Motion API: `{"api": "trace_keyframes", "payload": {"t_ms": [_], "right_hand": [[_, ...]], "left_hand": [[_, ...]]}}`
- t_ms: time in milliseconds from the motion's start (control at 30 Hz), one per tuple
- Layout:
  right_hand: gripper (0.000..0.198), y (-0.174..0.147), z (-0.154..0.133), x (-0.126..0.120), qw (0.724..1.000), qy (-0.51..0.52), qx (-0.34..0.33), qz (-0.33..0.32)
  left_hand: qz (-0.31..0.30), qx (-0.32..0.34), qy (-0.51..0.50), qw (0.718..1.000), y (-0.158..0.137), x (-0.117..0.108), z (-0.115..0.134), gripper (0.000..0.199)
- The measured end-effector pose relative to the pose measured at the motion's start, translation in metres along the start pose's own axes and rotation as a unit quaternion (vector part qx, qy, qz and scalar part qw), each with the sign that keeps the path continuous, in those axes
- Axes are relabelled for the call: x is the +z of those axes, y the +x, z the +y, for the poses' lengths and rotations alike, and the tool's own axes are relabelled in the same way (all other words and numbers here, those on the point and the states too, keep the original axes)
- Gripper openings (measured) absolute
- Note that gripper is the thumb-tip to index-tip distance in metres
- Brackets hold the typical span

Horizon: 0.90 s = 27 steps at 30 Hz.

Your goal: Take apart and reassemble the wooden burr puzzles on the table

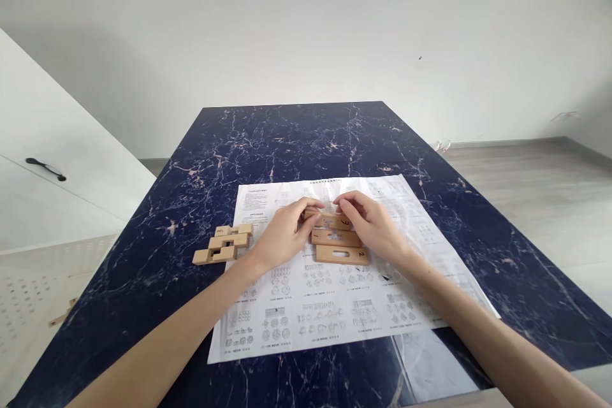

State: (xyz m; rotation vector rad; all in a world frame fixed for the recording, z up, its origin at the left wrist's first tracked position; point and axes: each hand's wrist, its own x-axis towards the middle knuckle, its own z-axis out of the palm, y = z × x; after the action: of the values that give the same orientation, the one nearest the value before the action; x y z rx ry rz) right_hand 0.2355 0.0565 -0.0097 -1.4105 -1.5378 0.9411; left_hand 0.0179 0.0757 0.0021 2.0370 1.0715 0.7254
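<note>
Three flat notched wooden puzzle pieces lie in a stack of rows on a printed sheet. The far wooden piece, marked 3, has my left hand pinched on its left end. At its right end, my right hand has thumb and fingers curled, closed on the edge. Nearer to me lie the middle wooden piece, marked 1, and the near wooden piece, marked 2 with a long slot. My fingers partly cover the ends of the far piece.
The white instruction sheet with small diagrams lies under my hands on a dark blue marbled table. More notched wooden pieces sit at its left edge. A white cabinet with a black handle stands left; a wall rises behind.
</note>
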Motion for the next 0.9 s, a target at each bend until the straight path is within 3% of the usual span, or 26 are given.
{"api": "trace_keyframes", "payload": {"t_ms": [267,433,533,700,800,900], "right_hand": [[0.024,-0.001,-0.004,-0.001,0.999,-0.023,-0.026,0.022],[0.028,-0.004,-0.008,-0.003,0.997,-0.042,-0.050,-0.032],[0.032,-0.004,-0.007,-0.004,0.997,-0.030,-0.044,-0.061],[0.041,0.004,0.002,-0.010,0.994,0.110,0.019,0.016],[0.043,0.010,0.006,-0.013,0.970,0.231,0.055,0.048],[0.040,0.012,0.005,-0.015,0.948,0.304,0.077,0.054]], "left_hand": [[0.050,-0.018,-0.039,0.998,-0.001,-0.004,0.001,0.025],[0.048,-0.016,-0.073,0.996,-0.002,-0.005,0.002,0.027],[0.064,-0.004,-0.043,0.997,-0.003,-0.004,0.001,0.029],[0.180,0.115,0.105,0.971,-0.009,0.002,0.002,0.015],[0.153,0.207,0.169,0.951,-0.014,0.008,0.007,0.013],[0.067,0.264,0.224,0.936,-0.017,0.013,0.011,0.015]]}}
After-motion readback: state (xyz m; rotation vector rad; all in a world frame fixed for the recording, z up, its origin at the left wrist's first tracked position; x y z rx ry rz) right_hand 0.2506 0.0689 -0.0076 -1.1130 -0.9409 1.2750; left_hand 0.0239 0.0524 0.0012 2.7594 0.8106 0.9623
